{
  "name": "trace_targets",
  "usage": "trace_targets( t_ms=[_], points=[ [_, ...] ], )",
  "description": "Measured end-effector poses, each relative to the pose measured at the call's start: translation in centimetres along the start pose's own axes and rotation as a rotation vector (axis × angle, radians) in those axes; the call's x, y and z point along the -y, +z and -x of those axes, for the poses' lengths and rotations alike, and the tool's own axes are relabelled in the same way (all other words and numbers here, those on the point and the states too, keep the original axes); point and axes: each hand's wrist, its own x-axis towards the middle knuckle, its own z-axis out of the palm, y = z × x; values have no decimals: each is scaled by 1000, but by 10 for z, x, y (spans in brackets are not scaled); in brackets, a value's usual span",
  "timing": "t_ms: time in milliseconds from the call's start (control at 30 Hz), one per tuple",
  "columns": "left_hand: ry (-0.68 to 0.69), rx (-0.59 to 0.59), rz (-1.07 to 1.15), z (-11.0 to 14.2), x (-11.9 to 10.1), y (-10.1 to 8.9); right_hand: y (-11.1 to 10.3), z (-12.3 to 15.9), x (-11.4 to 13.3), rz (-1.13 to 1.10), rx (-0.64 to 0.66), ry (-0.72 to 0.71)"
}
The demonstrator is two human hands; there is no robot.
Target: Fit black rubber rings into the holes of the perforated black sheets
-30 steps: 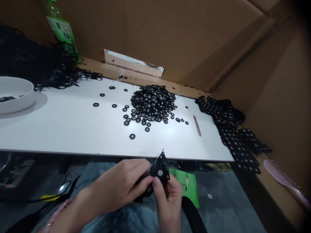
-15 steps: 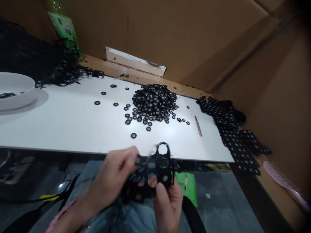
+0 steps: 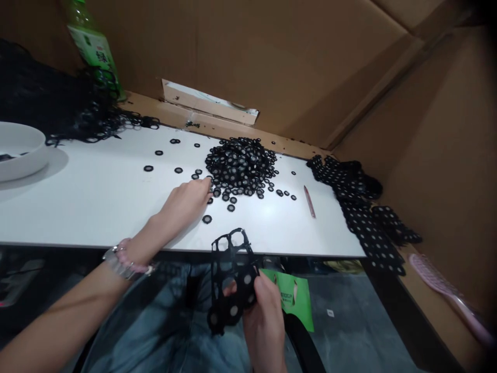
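A limp black punched sheet (image 3: pixel 223 269) hangs in my right hand (image 3: pixel 264 311), its thumb and fingers closed on the right edge. The upper part is an open lattice of empty holes; lower down, some round pieces with pale centres still sit in it. My left hand (image 3: pixel 192 199) reaches over the table to the left edge of a heap of small black rings with pale centres (image 3: pixel 240 166). Its fingers are curled together with the tips turned away, so whatever they hold is hidden. Several loose rings lie around that hand.
On the white table (image 3: pixel 97 202) are a white bowl (image 3: pixel 23 166) and a red pen (image 3: pixel 309 202). Black lattice scrap (image 3: pixel 50 98) and a green bottle (image 3: pixel 97 52) stand at left. Dotted black sheets (image 3: pixel 361 223) and a pink hairbrush (image 3: pixel 438 282) lie at right; cardboard walls enclose the back.
My left hand has left the punched sheet and moved forward to the heap. My right hand keeps the sheet over my lap. The view has shifted slightly.
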Motion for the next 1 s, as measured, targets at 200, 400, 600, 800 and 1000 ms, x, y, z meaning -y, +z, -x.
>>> trace_targets(
  t_ms=[200,400,600,800,1000],
  points=[
    [348,-352,381,41,-17,-26,-16,-3,-16,306,-76,-130],
    [660,-4,603,99,-48,-27,-24,-1,-20,403,-202,-186],
    [446,269,693,102,-49,-18,-10,8,-14,430,-268,-192],
    [353,246,730,111,-59,-14,-5,7,-14,452,-308,-295],
    [301,134,816,110,-50,-6,-12,3,-11,212,-302,-108]
  ],
)
